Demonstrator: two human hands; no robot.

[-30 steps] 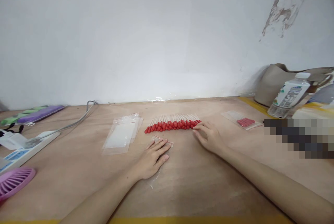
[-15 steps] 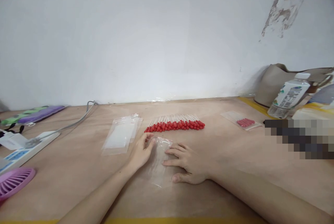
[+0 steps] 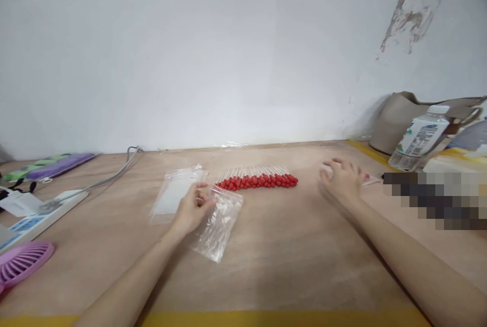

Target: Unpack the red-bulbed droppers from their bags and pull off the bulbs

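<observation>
My left hand (image 3: 193,207) pinches a clear zip bag (image 3: 224,218) at its upper left edge, and the bag tilts over the table. Behind the bag lies a row of red-tipped sticks (image 3: 258,181), their pale shafts pointing to the wall. A stack of flat clear bags (image 3: 169,192) is just left of my left hand. To the right, my right hand (image 3: 342,182) is over another clear bag with red-tipped sticks in it (image 3: 370,178), covering most of it. Its fingers are apart and slightly blurred; whether they touch that bag I cannot tell.
On the left are a power strip (image 3: 45,215) with a grey cable, a pink fan (image 3: 25,266) and a purple-and-green pouch (image 3: 63,165). At right stand a plastic bottle (image 3: 420,139) and a beige bag (image 3: 386,124). A white wall (image 3: 228,63) rises behind the table.
My right hand has left the clear zip bag and swung right to the bag of sticks. My left hand has shifted left, and the zip bag is now pinched and tilted instead of lying flat.
</observation>
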